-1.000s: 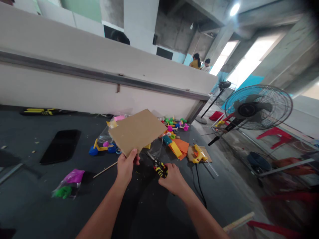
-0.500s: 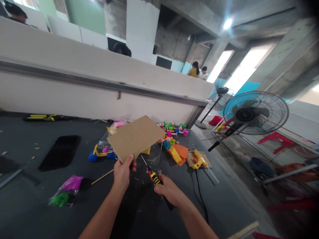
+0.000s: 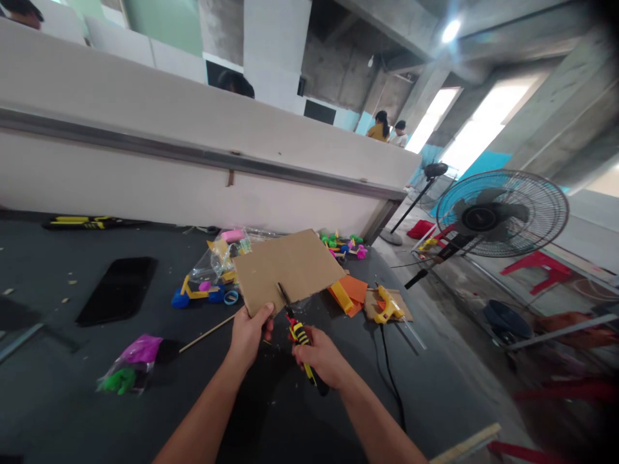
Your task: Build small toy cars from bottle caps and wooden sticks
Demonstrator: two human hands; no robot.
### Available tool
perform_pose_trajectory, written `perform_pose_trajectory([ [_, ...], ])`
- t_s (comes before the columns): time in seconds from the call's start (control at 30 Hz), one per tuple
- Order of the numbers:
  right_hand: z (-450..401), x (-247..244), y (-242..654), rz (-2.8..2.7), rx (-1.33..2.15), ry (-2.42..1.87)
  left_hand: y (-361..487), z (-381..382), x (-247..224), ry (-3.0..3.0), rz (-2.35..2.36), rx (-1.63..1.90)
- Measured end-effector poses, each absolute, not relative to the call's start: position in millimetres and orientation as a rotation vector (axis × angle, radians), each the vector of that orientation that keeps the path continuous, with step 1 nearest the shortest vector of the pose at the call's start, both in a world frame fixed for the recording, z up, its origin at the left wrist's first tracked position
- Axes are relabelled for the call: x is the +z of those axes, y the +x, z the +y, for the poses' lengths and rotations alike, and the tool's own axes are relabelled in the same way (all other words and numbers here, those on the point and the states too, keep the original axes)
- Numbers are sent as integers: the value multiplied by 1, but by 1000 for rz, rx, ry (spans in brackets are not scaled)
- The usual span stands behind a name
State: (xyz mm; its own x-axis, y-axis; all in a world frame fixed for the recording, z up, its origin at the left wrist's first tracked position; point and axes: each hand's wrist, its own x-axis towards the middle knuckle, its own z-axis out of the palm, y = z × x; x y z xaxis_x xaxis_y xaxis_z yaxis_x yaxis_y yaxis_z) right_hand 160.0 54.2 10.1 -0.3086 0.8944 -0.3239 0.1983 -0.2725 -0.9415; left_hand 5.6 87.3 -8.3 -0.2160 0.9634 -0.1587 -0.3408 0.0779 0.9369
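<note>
A flat piece of brown cardboard (image 3: 294, 261) is held above the dark table, its near edge pinched by my left hand (image 3: 251, 330), thumb on top. My right hand (image 3: 322, 354) grips scissors (image 3: 298, 332) with yellow-and-black handles and a red part near the pivot. One dark, narrow blade lies over the cardboard's near edge, just right of my left thumb; the other blade is hidden. On the table left of my left hand is a thin wooden stick (image 3: 206, 334).
A yellow glue gun (image 3: 388, 306) with a black cord rests on cardboard at right. Colourful small parts (image 3: 345, 245) and orange sheets (image 3: 355, 291) lie behind. At left are a black slab (image 3: 117, 290) and a bag of pink and green material (image 3: 133, 364). A fan (image 3: 483, 218) stands beyond.
The cardboard has shifted right. My right hand has brought the scissors up and left to it, and a blade now overlaps its near edge.
</note>
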Motion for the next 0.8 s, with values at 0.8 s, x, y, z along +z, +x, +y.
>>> perform_pose_trajectory([
  [0.8, 56, 7, 157, -1365, 1591, -1485, 6, 88, -11, 743, 1096, 1329],
])
